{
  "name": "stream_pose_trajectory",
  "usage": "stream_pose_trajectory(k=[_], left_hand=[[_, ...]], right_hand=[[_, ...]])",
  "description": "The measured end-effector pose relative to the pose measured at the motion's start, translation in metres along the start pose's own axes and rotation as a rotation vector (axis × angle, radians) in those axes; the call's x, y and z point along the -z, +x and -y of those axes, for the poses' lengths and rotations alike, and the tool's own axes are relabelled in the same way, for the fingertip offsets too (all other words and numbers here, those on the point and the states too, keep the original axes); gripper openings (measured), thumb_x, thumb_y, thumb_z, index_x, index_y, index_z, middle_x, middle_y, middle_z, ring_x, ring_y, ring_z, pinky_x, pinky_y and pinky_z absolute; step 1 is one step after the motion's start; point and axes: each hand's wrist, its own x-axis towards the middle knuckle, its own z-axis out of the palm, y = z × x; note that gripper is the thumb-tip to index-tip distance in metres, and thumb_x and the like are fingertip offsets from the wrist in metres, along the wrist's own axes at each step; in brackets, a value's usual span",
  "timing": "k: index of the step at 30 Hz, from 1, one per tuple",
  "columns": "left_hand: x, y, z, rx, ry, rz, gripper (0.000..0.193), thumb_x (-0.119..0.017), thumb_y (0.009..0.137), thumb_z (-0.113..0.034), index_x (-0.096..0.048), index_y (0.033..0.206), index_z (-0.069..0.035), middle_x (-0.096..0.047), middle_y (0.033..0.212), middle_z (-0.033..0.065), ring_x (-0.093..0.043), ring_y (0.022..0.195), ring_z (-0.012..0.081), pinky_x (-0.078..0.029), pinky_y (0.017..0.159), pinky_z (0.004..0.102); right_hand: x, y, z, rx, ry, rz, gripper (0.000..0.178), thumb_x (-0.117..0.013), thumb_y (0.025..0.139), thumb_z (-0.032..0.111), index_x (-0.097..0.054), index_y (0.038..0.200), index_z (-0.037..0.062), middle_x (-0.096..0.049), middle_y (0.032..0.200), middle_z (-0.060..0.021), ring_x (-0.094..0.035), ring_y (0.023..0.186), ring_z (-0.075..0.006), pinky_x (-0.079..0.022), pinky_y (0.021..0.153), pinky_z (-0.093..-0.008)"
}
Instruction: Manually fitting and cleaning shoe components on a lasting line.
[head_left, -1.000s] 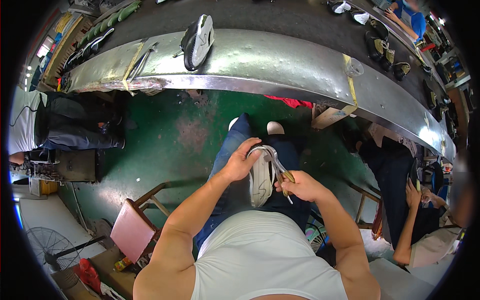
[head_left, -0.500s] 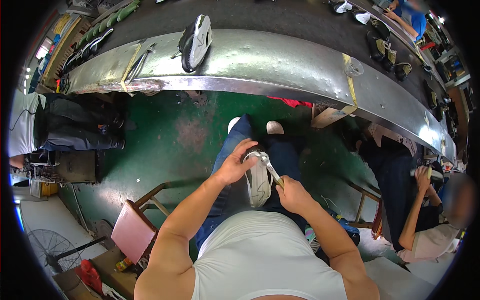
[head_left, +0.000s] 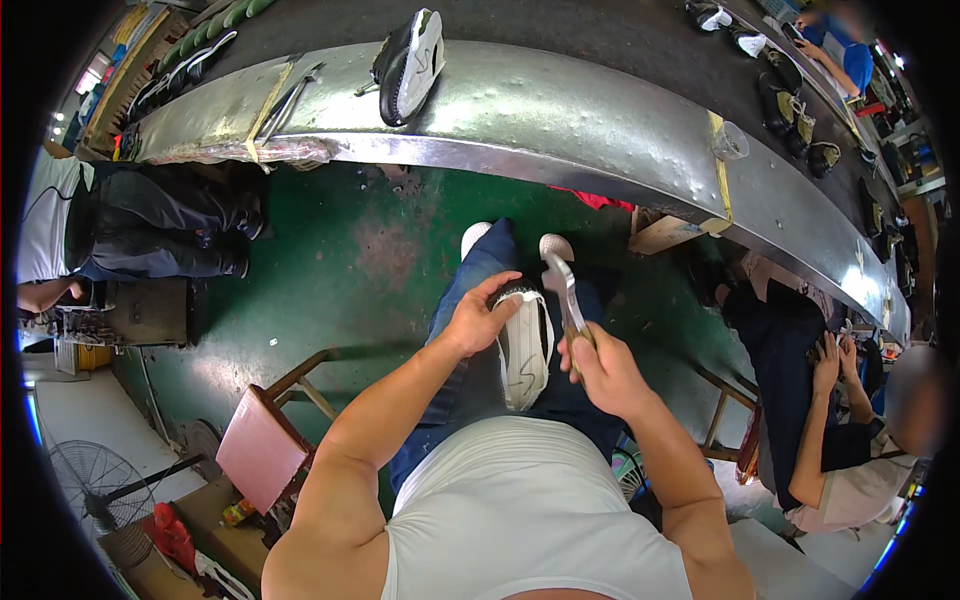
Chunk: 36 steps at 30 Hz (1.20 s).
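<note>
On my lap lies a shoe (head_left: 524,352), its pale underside facing up with a dark squiggle drawn on it and a black upper showing at its far end. My left hand (head_left: 479,318) is closed round that far end from the left side, the thumb over the edge of the underside. In my right hand (head_left: 604,368) is a hammer (head_left: 563,287) with a silver metal head and neck. My fingers wrap its handle, and the head is raised just right of the shoe, apart from it.
A metal-edged bench (head_left: 560,95) runs across ahead, with another shoe (head_left: 411,70) on its edge and a tool (head_left: 290,100) to the left. More shoes (head_left: 785,105) stand far right. People sit at both sides. A pink-seated stool (head_left: 262,445) and a fan (head_left: 95,490) are at left.
The hammer has lifted off the shoe's far end and swung up to the right with my right hand. My left hand stays on the shoe. The whole view has shifted slightly.
</note>
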Motion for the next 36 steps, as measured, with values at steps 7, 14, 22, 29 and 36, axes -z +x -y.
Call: stream_pose_trajectory(k=[7, 14, 22, 29, 36], left_hand=[[0.002, -0.011, 0.006, -0.085, 0.165, 0.146, 0.064, -0.059, 0.097, -0.012, -0.031, 0.155, -0.009, -0.055, 0.138, 0.0123, -0.057, 0.119, 0.0190, -0.046, 0.102, 0.0321], [-0.027, -0.066, 0.012, 0.179, 0.398, -0.023, 0.077, -0.051, 0.086, -0.002, -0.018, 0.156, 0.003, -0.047, 0.146, 0.0254, -0.046, 0.137, 0.0361, -0.035, 0.114, 0.0354], [-0.041, -0.069, 0.012, 0.269, 0.225, 0.328, 0.098, -0.058, 0.073, 0.001, -0.012, 0.160, -0.005, -0.034, 0.155, 0.0248, -0.036, 0.145, 0.0297, -0.032, 0.117, 0.0333], [-0.047, -0.067, 0.079, 0.076, 0.358, 0.247, 0.099, -0.065, 0.076, -0.015, -0.011, 0.156, 0.006, -0.027, 0.158, 0.0282, -0.030, 0.148, 0.0334, -0.026, 0.120, 0.0339], [-0.069, -0.072, 0.081, 0.013, 0.339, 0.360, 0.092, -0.059, 0.089, -0.009, 0.001, 0.158, 0.004, -0.022, 0.161, 0.0223, -0.022, 0.149, 0.0247, -0.017, 0.120, 0.0297]], right_hand=[[0.002, 0.018, -0.047, -0.005, -0.171, -0.116, 0.031, -0.063, 0.096, 0.031, -0.059, 0.094, -0.0004, -0.066, 0.073, -0.0127, -0.068, 0.070, -0.0263, -0.052, 0.065, -0.0400], [-0.047, 0.012, -0.118, -0.151, 0.157, -0.213, 0.030, -0.065, 0.093, 0.026, -0.058, 0.098, -0.0028, -0.063, 0.073, -0.0092, -0.062, 0.055, -0.0167, -0.051, 0.052, -0.0313], [-0.013, -0.009, -0.109, -0.208, 0.028, -0.135, 0.023, -0.065, 0.080, 0.003, -0.058, 0.100, -0.0055, -0.067, 0.078, -0.0124, -0.067, 0.061, -0.0190, -0.054, 0.054, -0.0339], [0.043, -0.077, -0.098, -0.177, -0.483, 0.026, 0.026, -0.060, 0.095, 0.020, -0.059, 0.109, -0.0016, -0.070, 0.086, -0.0163, -0.070, 0.074, -0.0273, -0.055, 0.071, -0.0366], [0.026, -0.087, -0.086, 0.266, -0.799, 0.040, 0.040, -0.061, 0.090, 0.015, -0.056, 0.123, -0.0074, -0.066, 0.102, -0.0231, -0.064, 0.097, -0.0423, -0.052, 0.087, -0.0456]])
